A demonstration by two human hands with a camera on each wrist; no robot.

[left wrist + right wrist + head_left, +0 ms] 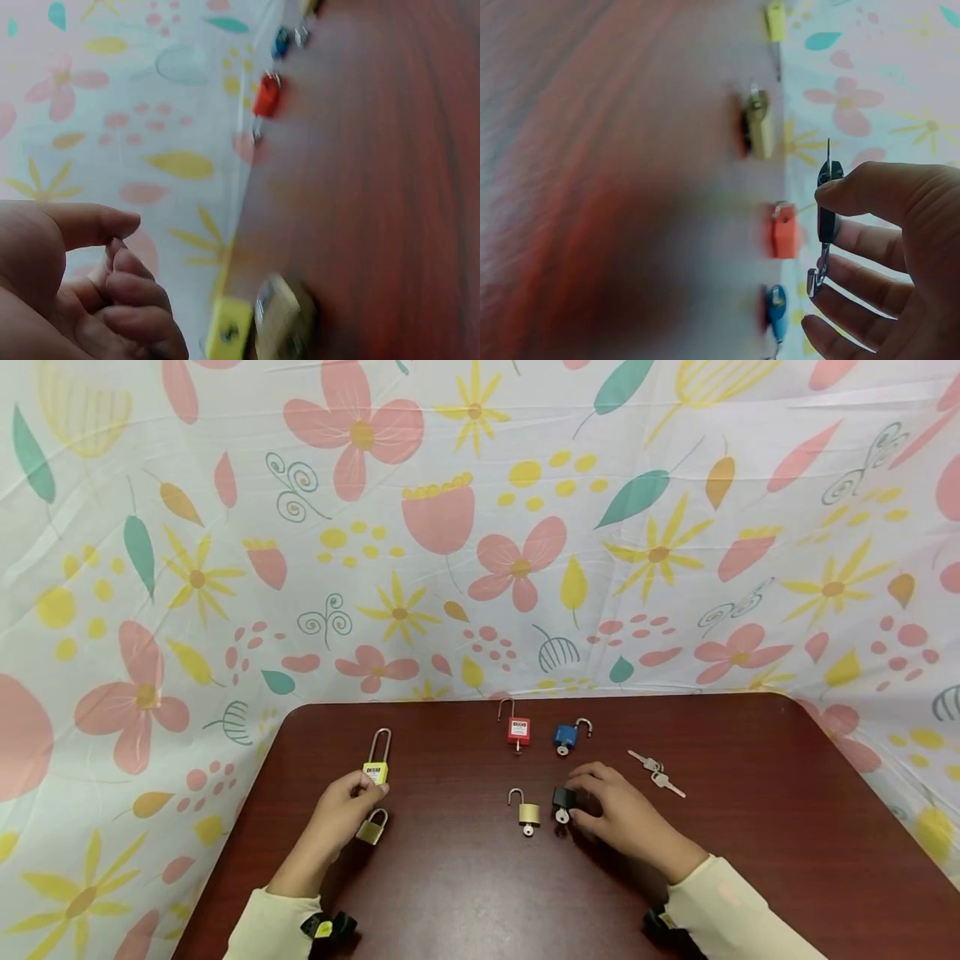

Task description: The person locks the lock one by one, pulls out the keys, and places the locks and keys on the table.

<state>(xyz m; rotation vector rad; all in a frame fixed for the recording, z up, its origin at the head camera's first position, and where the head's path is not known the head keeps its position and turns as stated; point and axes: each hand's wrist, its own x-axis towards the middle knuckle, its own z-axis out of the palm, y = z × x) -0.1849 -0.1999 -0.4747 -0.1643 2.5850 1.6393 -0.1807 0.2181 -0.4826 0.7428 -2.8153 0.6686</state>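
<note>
My right hand (626, 817) pinches a black padlock (564, 799) with a key in its base. In the right wrist view, the thumb of my right hand (885, 240) lies on the black padlock (826, 217), whose shackle hangs open. My left hand (341, 814) is between a yellow padlock (375, 771) and a brass padlock (371, 832), both with closed shackles. The left wrist view shows my left hand (97, 289) with thumb and fingertips together and nothing visible between them. Left of the black padlock lies another brass padlock (528, 814), its shackle open and a key in it.
Farther back lie a red padlock (519, 731) and a blue padlock (566, 737), both with open shackles and keys in them. Loose keys (657, 768) lie to the right on the dark red table (450, 893). A flower-patterned cloth (480, 635) hangs behind the table.
</note>
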